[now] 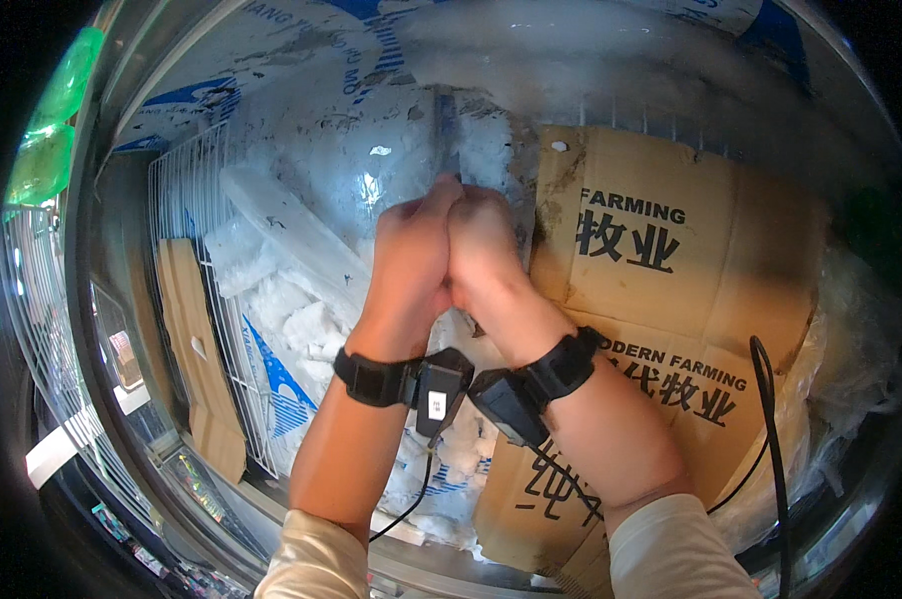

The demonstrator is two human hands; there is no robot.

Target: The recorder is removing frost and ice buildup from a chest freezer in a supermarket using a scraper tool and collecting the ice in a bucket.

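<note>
My left hand (413,251) and my right hand (484,236) are pressed together in the middle of the view, fingers curled and thumbs pointing away from me. A narrow bluish-grey flat bar (445,131), seemingly part of a tool, extends beyond the thumbs against the frosted ice. Its handle end is hidden within both fists. Under and left of my hands lie a thick sheet of ice (308,142), a long ice slab (293,232) and broken frost chunks (312,329). Each wrist wears a black strapped device with a cable.
Flattened printed cardboard (645,292) covers the right side, with clear plastic film (855,359) beyond it. A white wire rack (196,172) and a cardboard strip (200,359) stand at left, inside the freezer's metal rim (84,299). Green bottles (43,165) show outside. A black cable (773,434) hangs right.
</note>
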